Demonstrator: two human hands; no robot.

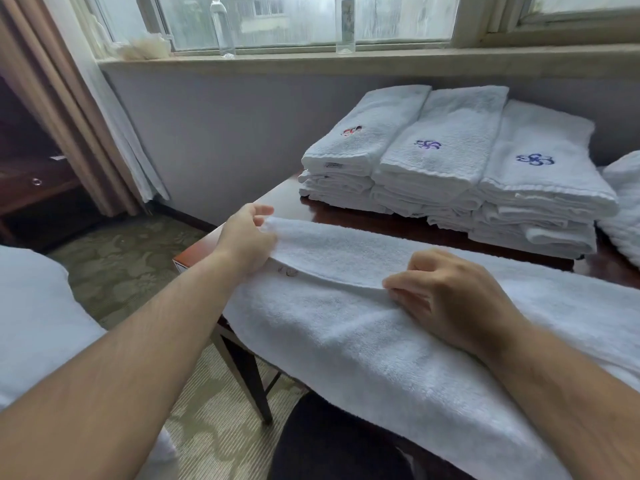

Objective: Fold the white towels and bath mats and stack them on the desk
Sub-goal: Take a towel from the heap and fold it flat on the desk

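White terry towel (346, 327) lies lengthwise along the near edge of the dark wood counter (381, 226), its far long edge folded over toward the person. At the towel's 9 o'clock end the left hand (247, 237) grips the fold with curled fingers. Near the middle, the right hand (446, 292) pinches the fold's edge. Three stacks of folded towels (450, 161) sit at 1 o'clock, apart from it.
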